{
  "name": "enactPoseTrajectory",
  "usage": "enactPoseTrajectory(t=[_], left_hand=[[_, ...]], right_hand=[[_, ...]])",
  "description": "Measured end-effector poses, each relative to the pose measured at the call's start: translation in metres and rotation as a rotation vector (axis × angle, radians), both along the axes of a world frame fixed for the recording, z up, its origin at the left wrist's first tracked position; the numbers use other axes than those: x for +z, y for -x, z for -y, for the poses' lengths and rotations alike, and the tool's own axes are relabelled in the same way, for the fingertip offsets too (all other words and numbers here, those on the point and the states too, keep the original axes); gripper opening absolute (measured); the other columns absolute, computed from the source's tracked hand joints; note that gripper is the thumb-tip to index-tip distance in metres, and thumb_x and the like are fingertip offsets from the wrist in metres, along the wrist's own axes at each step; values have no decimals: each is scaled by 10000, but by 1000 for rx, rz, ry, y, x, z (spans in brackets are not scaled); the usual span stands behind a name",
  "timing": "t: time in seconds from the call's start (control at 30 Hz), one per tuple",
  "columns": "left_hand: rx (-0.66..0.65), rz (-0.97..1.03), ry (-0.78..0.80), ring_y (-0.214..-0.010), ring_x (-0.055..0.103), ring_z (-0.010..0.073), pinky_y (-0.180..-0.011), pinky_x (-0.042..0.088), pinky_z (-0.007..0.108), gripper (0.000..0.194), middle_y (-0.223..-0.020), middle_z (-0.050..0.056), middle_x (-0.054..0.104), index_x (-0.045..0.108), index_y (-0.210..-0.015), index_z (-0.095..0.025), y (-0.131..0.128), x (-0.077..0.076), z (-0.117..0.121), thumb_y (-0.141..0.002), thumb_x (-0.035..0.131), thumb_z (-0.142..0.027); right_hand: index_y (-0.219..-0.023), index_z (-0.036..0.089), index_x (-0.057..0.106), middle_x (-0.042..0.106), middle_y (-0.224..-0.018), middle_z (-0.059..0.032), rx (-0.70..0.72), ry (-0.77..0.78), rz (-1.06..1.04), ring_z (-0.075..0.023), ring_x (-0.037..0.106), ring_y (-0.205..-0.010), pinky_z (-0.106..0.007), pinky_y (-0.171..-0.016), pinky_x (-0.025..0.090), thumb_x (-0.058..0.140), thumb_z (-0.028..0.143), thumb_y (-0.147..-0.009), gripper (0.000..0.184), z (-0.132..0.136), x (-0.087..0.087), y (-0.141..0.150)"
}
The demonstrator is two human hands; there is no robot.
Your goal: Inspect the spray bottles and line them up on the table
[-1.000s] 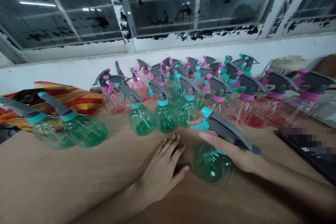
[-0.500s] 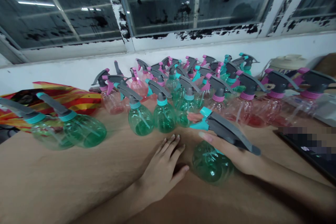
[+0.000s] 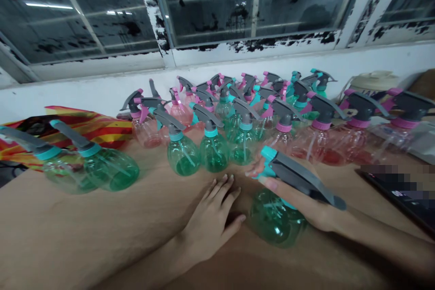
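My right hand (image 3: 299,204) is wrapped round the neck of a green spray bottle (image 3: 277,222) with a grey and turquoise trigger head. The bottle tilts a little, and some of my fingers are hidden behind its head. Flat on the wooden table (image 3: 102,235) lies my left hand (image 3: 212,215), fingers stretched out and holding nothing. Just beyond my left fingertips stand two green spray bottles, a nearer middle one (image 3: 214,152) and one to its left (image 3: 183,156).
Several pink spray bottles (image 3: 319,140) line the right and back. Two more green bottles (image 3: 110,170) stand at left before a red and yellow bag (image 3: 88,122). A dark phone (image 3: 397,195) lies at right. A pale jug (image 3: 374,80) stands near the wall.
The spray bottle in my right hand has come slightly closer to me and to the right, its trigger head lower. My left hand has stayed in place.
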State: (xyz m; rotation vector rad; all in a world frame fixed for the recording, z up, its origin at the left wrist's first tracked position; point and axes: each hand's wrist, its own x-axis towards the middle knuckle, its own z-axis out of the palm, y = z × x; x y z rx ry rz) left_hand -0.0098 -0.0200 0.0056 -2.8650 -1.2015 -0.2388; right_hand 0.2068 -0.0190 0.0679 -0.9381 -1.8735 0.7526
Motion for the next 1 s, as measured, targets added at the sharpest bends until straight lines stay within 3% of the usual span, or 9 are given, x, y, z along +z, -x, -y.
enactPoseTrajectory(t=[0.2,0.3,0.43,0.6,0.67,0.77,1.0], left_hand=[[6,7,5,-1353,274,260,-1085,272,467,505,-1452,137,347,420,-1340,-121,-1,0,-1,-928,486,-406],[1,16,12,-1352,275,262,-1084,274,468,505,-1451,144,346,415,-1341,-120,-1,0,-1,-926,491,-397],[5,30,2,-1349,283,263,-1086,272,464,505,-1442,151,361,427,-1329,-117,-1,0,-1,-914,515,-390],[0,34,2,-1351,277,260,-1092,267,453,507,-1452,146,345,419,-1336,-114,-1,0,0,-917,515,-381],[4,27,4,-1353,272,259,-1094,264,453,511,-1453,147,342,419,-1336,-112,-1,1,1,-916,514,-387],[10,15,13,-1353,274,259,-1094,260,459,509,-1452,146,345,419,-1336,-116,-1,1,1,-914,514,-387],[3,50,9,-1354,272,252,-1092,265,453,518,-1452,135,349,401,-1347,-125,0,-1,-1,-917,507,-395]], right_hand=[[-767,238,582,589,-748,16,-6,46,-2,-144,602,-733,-272,-661,478,528,383,-876,189,-3,-8,0],[-923,257,609,651,-851,11,48,55,-56,-151,631,-800,-280,-723,497,555,360,-863,130,-2,-3,2],[-1057,278,612,673,-1019,-12,34,52,-66,-177,640,-894,-308,-789,512,597,323,-835,227,3,4,3],[-954,265,652,655,-723,2,-58,38,7,-176,629,-656,-295,-593,522,576,366,-836,173,4,3,2],[-889,265,656,638,-696,5,-74,34,23,-177,618,-636,-297,-579,515,569,377,-837,150,4,3,3],[-888,263,648,632,-720,1,-67,38,20,-175,611,-655,-301,-605,515,562,379,-842,151,3,2,3],[-1117,269,604,677,-977,-17,2,77,-68,-184,641,-895,-311,-787,519,585,352,-834,295,3,2,5]])
